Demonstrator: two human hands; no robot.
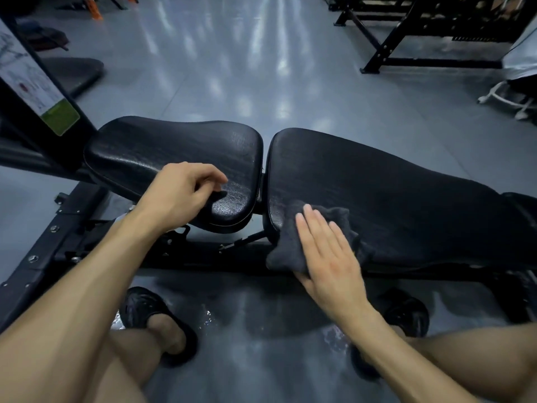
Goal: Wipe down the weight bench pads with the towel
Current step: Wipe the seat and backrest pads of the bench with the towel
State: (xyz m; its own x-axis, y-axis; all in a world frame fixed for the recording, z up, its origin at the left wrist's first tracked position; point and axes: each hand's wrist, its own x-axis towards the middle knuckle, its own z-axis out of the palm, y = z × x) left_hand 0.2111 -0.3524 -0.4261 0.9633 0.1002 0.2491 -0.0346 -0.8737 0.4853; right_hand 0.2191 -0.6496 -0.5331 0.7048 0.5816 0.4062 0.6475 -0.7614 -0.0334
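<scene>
right hand (pixel 328 257) presses the dark towel (pixel 290 251) on the long pad's (pixel 392 193) near edge, fingers straight together — left hand (pixel 180 196), fingers loosely curled, rests on the seat pad (pixel 174 146).

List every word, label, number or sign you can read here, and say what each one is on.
No text can be read.
Placard on the black machine upright at left: white with diagrams, print too blurred to read.
Green patch at the placard's lower end: no letters can be made out.
Bench pads, towel: no markings visible.

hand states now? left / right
Left hand: open, fingers loosely curled, holding nothing.
Right hand: open, flat, pressing the towel on the long pad.
</scene>
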